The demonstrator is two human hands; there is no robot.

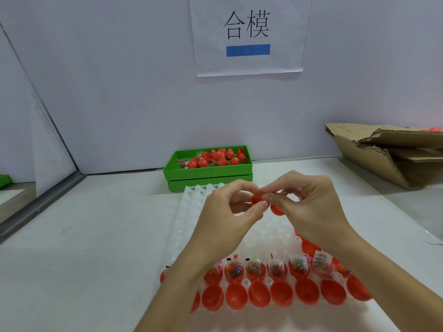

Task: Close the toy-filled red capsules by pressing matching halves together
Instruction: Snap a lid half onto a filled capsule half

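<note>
Mid-closing step: both hands hold one red capsule above the white tray (182, 221), at about 12 o'clock from the filled rows. Left hand (230, 209) pinches the open half (257, 199) between thumb and forefinger, its other fingers loosely curled. Right hand (309, 200) has fingers curled round the rounded half (276, 209), thumb and forefinger pinched on top. Halves touch but look offset, not seated; the seam is mostly hidden by fingers.

Capsule's long axis runs roughly 10-to-4 o'clock, the open half's mouth facing 4 o'clock toward the other half, rounded end pointing down-right.

Next move, as I judge it: line up the rims square, then squeeze along the axis until they snap. Can't tell if a toy is inside.

Still to do: a row of toy-filled halves (278, 271) at 6 o'clock, with empty red halves (259, 294) nearest the person. Green bin (206, 173) at 12 o'clock holds closed capsules (217, 158). Torn cardboard box (383, 152) at 2 o'clock.
</note>
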